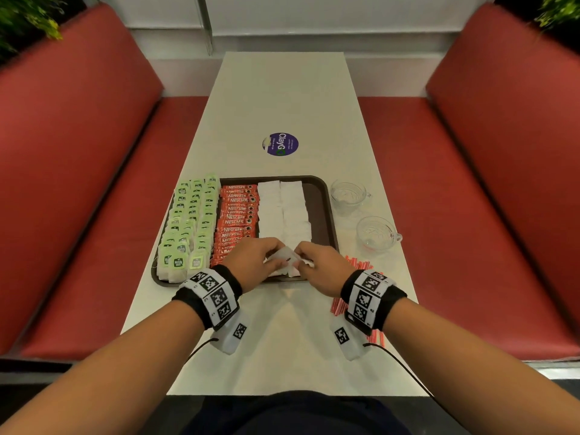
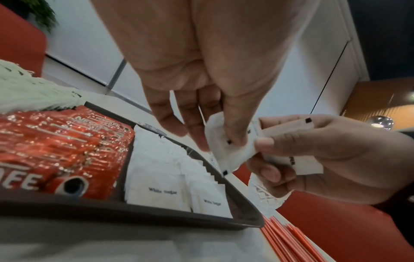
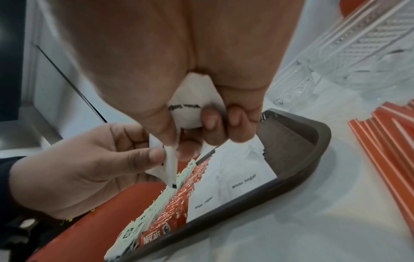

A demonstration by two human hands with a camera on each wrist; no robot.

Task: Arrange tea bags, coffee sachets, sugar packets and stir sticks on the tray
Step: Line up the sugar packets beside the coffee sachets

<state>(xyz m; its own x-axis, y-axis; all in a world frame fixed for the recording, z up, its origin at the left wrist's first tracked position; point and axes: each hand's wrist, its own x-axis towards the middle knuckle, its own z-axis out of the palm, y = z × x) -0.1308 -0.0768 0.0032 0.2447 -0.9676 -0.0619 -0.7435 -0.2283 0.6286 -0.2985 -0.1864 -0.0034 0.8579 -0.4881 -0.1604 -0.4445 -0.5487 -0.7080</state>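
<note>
From the head view, I have both hands over the near edge of the tray (image 1: 326,196), which sits on the surface (image 1: 282,98). My left hand (image 1: 251,262) and right hand (image 1: 320,268) meet on a small bunch of sugar packets (image 1: 286,257), held just above the near end of the white rows. Tea bags (image 1: 188,221) fill the left side, coffee sachets (image 1: 237,218) the next column, and the right strip of the tray is bare. The stir sticks (image 1: 361,265) lie off the tray on the surface by my right wrist, near two glass cups (image 1: 348,196).

In the left wrist view, my left thumb and fingers (image 2: 233,127) pinch one packet (image 2: 226,150) at its edge, while the right hand (image 2: 325,159) grips the rest. I judge the step to be peeling one packet off the bunch, so I should pull slowly and keep the pinch on the seam, not the filled belly, or the paper may tear.

In the right wrist view, my right fingers (image 3: 224,122) are curled round a crumpled packet reading "White Sugar" (image 3: 190,106), with the left hand (image 3: 89,164) pinching a thin packet edge below them. The laid packets (image 3: 237,179) overlap like shingles, print facing up. I would set the freed one down flat, print up, overlapping the nearest packet evenly, and keep my wrists clear of the sachets beside it.
</note>
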